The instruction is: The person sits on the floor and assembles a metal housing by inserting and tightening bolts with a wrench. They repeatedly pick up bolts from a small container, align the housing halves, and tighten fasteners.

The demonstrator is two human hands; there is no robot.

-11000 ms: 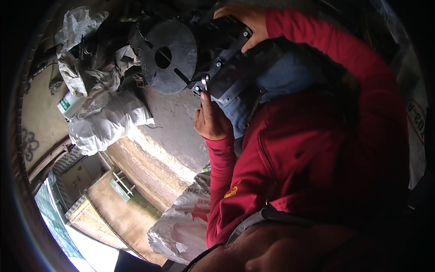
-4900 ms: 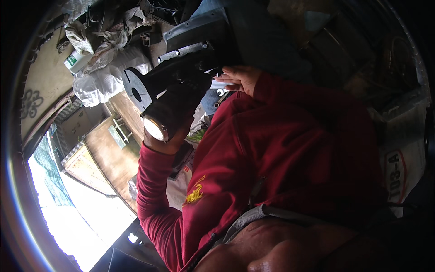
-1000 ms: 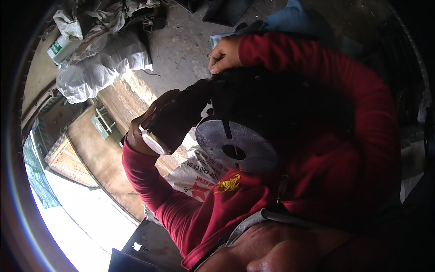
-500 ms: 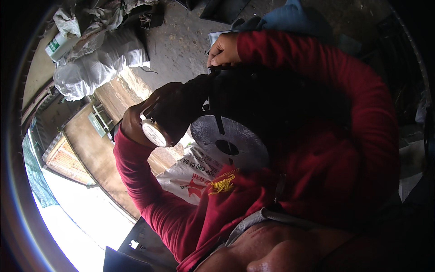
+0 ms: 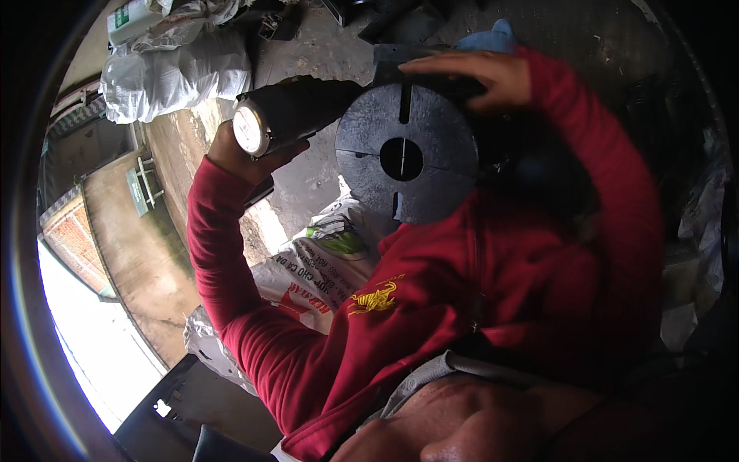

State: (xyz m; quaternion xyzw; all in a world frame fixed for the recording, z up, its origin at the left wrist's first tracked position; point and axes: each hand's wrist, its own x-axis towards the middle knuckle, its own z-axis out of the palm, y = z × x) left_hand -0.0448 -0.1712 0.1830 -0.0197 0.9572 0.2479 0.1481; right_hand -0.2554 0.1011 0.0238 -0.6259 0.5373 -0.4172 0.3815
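My left hand (image 5: 235, 156) is at the left, its fingers closed about a dark cylinder (image 5: 296, 110) with a white round end face and a metallic rim. Most of those fingers lie in shadow. Right of it stands a grey round metal plate (image 5: 446, 138) with slots and a central hole, facing up toward me. My right hand (image 5: 481, 71) is above the plate's right side, fingers stretched out toward the left and thumb apart. Dark shapes lie beneath that hand; whether it touches them I cannot tell.
White plastic bags (image 5: 181, 81) and a white jug (image 5: 132, 21) lie at the far left. A printed sack (image 5: 308, 273) sits by my left arm. A dark flat panel (image 5: 200, 408) is at the lower left, a blue thing (image 5: 493, 37) at the far side.
My right hand has let go of a dark edge, moved right and straightened its fingers. The round plate now shows whole, higher in view. The dark cylinder is also higher, with its white end turned.
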